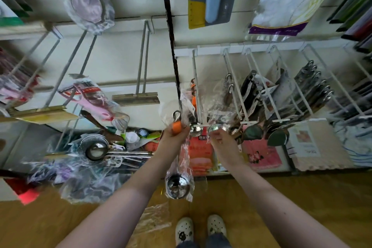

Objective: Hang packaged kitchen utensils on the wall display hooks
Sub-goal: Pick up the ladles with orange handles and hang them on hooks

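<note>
Ladle [178, 185]: wrapped in clear plastic, hanging bowl-down in front of the wall, just left of the white wire hook [195, 86]; not yet on it.
Left hand [175, 137]: fingers clenched round the orange grip, the metal loop [177, 114] sticking out above the fist.
Right hand [221, 143]: raised at the hook's front end among wrapped utensils; blurred, so I cannot tell whether the fingers pinch anything or only touch.
Hook: other orange-handled pieces [193, 94] already hang further back on it.
Step in hand: probably threading the loop over the hook tip.
Doing it well: lift until the loop stands level with the tip, turn its opening to face the wire, keep plastic clear of the hole, steady the hook end with the right hand, then slide back towards the others.
Risk: loose wrap may snag, or the loop may miss.
</note>
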Demonstrator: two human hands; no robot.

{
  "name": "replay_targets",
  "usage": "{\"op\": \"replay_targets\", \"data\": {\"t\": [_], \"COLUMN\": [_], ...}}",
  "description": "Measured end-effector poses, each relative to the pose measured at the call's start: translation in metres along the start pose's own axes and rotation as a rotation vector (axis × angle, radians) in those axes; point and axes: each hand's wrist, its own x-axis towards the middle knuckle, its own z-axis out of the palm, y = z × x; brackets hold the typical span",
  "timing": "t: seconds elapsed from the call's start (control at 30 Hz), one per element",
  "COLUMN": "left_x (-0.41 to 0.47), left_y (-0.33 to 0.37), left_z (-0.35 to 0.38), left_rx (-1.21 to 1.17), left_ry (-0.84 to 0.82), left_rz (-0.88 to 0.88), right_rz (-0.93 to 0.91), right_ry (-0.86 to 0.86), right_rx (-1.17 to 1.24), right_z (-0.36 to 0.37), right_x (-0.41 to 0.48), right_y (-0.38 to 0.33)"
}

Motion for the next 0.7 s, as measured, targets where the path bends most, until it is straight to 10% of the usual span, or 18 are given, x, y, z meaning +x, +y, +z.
{"op": "replay_targets", "data": {"t": [0.43,0.7], "left_x": [-0.024,-0.029], "left_y": [0.008,0.016], "left_z": [-0.021,-0.026], "left_rx": [0.002,-0.004], "left_ry": [-0.262,-0.371], "left_rz": [0.073,0.109], "right_rz": [-0.543,-0.531], "right_ry": [0.244,0.260], "right_rx": [-0.028,-0.006], "right_z": [-0.005,0.002], "right_x": [-0.067,-0.068], "right_y": [-0.074,-0.086]}}
